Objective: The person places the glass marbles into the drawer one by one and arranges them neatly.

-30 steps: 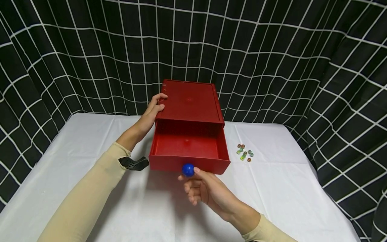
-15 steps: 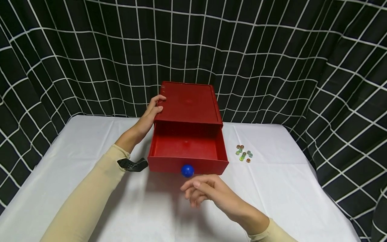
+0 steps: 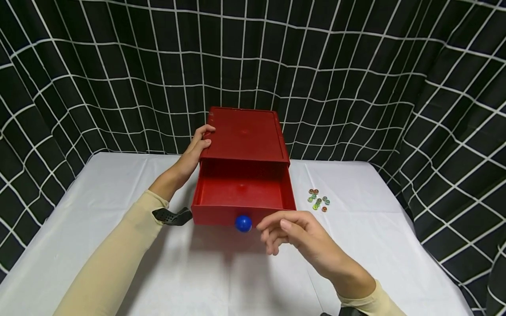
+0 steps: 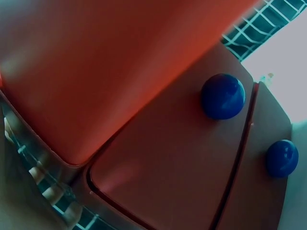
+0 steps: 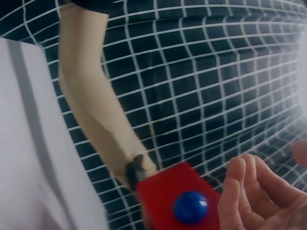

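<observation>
A red plastic drawer cabinet (image 3: 245,136) stands on the white-covered table, its top drawer (image 3: 221,215) pulled out and bare inside. On that drawer's front is a round blue knob (image 3: 243,223). My left hand (image 3: 187,156) rests against the cabinet's left side, fingertips at the top edge. Just right of the knob hovers my right hand (image 3: 304,239), fingers loosely bent and holding nothing; the right wrist view also shows the knob (image 5: 191,207) apart from the fingers. Beneath the pulled-out drawer, the left wrist view shows two closed drawer fronts (image 4: 163,163) with blue knobs (image 4: 223,96).
Several small glass marbles (image 3: 316,206) lie on the table (image 3: 356,245) right of the cabinet. A black curtain (image 3: 316,66) with a white grid hangs behind and along both sides. A black strap (image 3: 172,216) is on the left wrist.
My right hand has let go of the blue knob and moved right and slightly up from it. The left hand stays on the cabinet, and the drawer remains pulled out.
</observation>
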